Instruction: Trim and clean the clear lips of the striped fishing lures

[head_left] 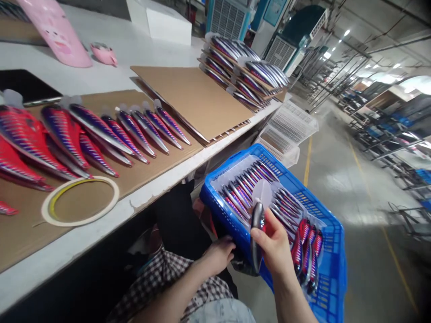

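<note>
A fishing lure with a dark back and a clear rounded lip [257,237] is pinched upright between the thumb and fingers of my right hand [274,242], over the blue basket [232,235]. Inside the basket, rows of slim purple and silver lures [240,190] lie on a pale sheet, with larger red and purple lures [308,251] at the near end. My left hand [218,255] is beside the basket's near side, over my lap, its fingers curled in; whatever they may hold is hidden.
On the table to the left, more lures [101,130] lie on cardboard, beside a roll of tape [112,202]. Flat cardboard [198,96] and stacked layers of lures [245,67] are farther along. A phone [27,87] and a pink bottle [60,38] stand behind. White crates [289,125] sit beyond the basket.
</note>
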The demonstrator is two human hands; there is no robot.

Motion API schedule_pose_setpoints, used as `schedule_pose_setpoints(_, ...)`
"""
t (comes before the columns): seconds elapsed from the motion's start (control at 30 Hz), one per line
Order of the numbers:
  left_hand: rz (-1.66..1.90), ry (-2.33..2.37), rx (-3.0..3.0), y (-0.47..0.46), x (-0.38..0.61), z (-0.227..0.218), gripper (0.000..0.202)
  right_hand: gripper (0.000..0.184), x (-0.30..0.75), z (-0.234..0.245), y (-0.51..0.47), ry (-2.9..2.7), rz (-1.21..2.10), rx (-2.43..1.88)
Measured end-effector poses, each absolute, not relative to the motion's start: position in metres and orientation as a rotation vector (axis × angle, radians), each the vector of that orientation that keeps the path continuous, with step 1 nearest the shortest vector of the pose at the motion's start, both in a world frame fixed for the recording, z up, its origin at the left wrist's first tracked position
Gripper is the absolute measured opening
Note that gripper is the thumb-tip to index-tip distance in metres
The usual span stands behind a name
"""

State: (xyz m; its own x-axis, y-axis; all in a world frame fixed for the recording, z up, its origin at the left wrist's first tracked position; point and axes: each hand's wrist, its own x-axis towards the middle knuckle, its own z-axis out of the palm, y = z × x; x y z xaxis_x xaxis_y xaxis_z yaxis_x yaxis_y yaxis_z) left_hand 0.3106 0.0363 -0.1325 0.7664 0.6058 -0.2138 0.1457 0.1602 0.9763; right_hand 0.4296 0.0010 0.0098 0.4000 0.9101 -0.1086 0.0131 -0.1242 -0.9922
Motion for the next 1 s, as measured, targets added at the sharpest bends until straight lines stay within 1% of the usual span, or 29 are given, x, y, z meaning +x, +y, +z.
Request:
schedule_pose_setpoints(0.1,0.468,0.728,1.322,0.045,0.296,-0.121,0.011,0.059,0.418,0.001,0.005,-0.833,1.12,-1.419)
schedule_pose_setpoints(0.2,0.614,0.903,1.224,0.051,0.259,-0.092,0.024,0.06,0.392,-0.007,0.007,-0.834,1.352,-1.308)
schedule_pose_setpoints(0.23,0.667,0.99,1.2,0.051,0.243,-0.079,0.024,0.061,0.381,-0.009,0.007,-0.857,1.425,-1.275)
schedule_pose_setpoints(0.27,0.724,1.075,1.186,0.048,0.226,-0.067,0.022,0.062,0.37,-0.01,0.007,-0.885,1.497,-1.239)
schedule_pose_setpoints(0.33,0.881,1.235,1.187,0.039,0.194,-0.043,0.01,0.062,0.348,-0.008,0.007,-0.92,1.631,-1.147)
schedule_pose_setpoints(0.4,1.038,1.336,1.199,0.028,0.172,-0.024,0.003,0.062,0.33,-0.003,0.008,-0.933,1.744,-1.06)
schedule_pose_setpoints(0.47,1.12,1.399,1.211,0.019,0.16,-0.012,0.008,0.061,0.318,0.002,0.01,-0.974,1.813,-1.019)
schedule_pose_setpoints(0.53,1.16,1.446,1.231,0.015,0.155,-0.006,0.012,0.059,0.311,0.005,0.012,-1.061,1.822,-1.026)
schedule_pose_setpoints(0.63,1.218,1.432,1.349,0.016,0.149,-0.005,0.01,0.058,0.305,0.006,0.014,-1.174,1.793,-1.071)
schedule_pose_setpoints(0.77,1.177,1.286,1.58,0.019,0.14,-0.008,0.012,0.055,0.301,0.005,0.013,-1.237,1.718,-1.134)
schedule_pose_setpoints(0.83,1.172,1.298,1.636,0.018,0.138,-0.009,0.014,0.055,0.299,0.001,0.009,-1.263,1.686,-1.146)
schedule_pose_setpoints(0.9,1.193,1.349,1.676,0.014,0.138,-0.008,0.015,0.058,0.298,-0.006,0.002,-1.247,1.682,-1.177)
schedule_pose_setpoints(1.0,1.169,1.41,1.736,0.01,0.142,-0.005,0.016,0.06,0.3,-0.025,-0.007,-1.07,1.748,-1.201)
